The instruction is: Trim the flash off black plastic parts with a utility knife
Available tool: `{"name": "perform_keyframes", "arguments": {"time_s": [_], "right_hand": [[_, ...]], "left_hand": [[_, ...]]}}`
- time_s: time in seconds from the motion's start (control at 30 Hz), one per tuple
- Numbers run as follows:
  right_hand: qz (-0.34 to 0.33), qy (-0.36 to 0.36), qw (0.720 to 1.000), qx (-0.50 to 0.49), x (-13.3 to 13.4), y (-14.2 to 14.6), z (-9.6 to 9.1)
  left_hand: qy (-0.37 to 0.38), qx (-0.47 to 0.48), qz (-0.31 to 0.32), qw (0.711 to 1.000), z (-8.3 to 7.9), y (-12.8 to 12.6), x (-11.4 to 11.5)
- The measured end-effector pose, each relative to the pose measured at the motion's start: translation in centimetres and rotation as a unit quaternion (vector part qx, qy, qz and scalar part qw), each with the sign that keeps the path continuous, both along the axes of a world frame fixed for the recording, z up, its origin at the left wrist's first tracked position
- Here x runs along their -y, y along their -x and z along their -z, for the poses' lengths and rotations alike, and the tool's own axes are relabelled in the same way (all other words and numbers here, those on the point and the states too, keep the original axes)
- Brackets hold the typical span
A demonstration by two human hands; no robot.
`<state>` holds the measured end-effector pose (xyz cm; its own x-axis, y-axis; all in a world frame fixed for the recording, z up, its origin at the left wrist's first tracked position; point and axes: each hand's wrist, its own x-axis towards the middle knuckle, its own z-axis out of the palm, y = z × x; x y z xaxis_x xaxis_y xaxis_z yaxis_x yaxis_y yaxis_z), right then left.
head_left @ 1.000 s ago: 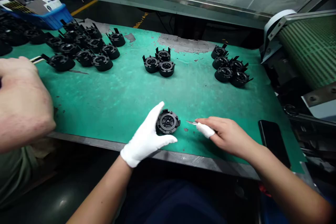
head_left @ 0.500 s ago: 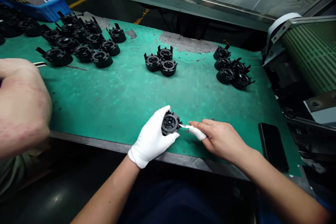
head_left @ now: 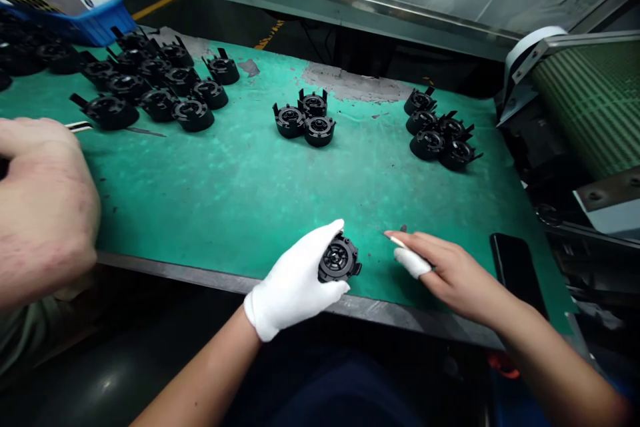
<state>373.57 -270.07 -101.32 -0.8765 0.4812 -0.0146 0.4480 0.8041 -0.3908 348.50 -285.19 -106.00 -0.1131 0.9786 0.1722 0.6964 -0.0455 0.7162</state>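
Observation:
My left hand (head_left: pixel 295 283), in a white glove, is closed around a round black plastic part (head_left: pixel 338 259) near the table's front edge. The part's ringed face points up, and a small tab sticks out on its right side. My right hand (head_left: pixel 455 273) is bare except for a white cover on the thumb. Between its thumb and fingers it pinches a small thin knife (head_left: pixel 397 241), with the tip towards the left. A gap separates the knife from the black part. Most of the knife is hidden by the fingers.
Similar black parts stand on the green table (head_left: pixel 240 193): a large group (head_left: pixel 160 103) at left, three (head_left: pixel 319 130) in the middle, several (head_left: pixel 429 145) at right. A phone (head_left: pixel 517 273) lies right. Another person's arm (head_left: pixel 45 207) reaches in at left. A green conveyor belt (head_left: pixel 595 93) stands right.
The knife has come away from the black part's edge as my right hand moved right. My left hand has shifted the part slightly right and nearer, turning it so the tab shows.

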Motion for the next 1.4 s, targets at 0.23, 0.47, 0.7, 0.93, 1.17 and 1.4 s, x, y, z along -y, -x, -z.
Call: {"name": "perform_keyframes", "arguments": {"time_s": [0.23,0.47,0.7,0.93,1.17,1.4], "right_hand": [[-0.003,0.044,0.998,0.042,2.1,0.2,1.6],[-0.023,0.044,0.996,0.070,1.6,1.6,0.9],[-0.024,0.015,0.994,0.101,1.6,2.0,0.6],[-0.019,-0.020,0.991,0.129,2.2,2.2,0.1],[0.007,-0.057,0.987,0.148,2.9,2.3,0.1],[0.053,-0.085,0.981,0.166,4.5,2.4,0.1]], "left_hand": [[-0.044,0.018,-0.014,0.999,1.3,-1.7,0.6],[-0.035,0.024,-0.012,0.999,1.4,-1.5,0.4],[-0.038,0.026,-0.010,0.999,1.4,-1.5,0.5],[-0.022,0.022,-0.008,0.999,1.0,-1.5,0.5],[-0.085,0.017,-0.093,0.992,2.1,-3.0,-0.3],[-0.101,0.035,-0.107,0.989,2.5,-3.5,-0.5]]}}
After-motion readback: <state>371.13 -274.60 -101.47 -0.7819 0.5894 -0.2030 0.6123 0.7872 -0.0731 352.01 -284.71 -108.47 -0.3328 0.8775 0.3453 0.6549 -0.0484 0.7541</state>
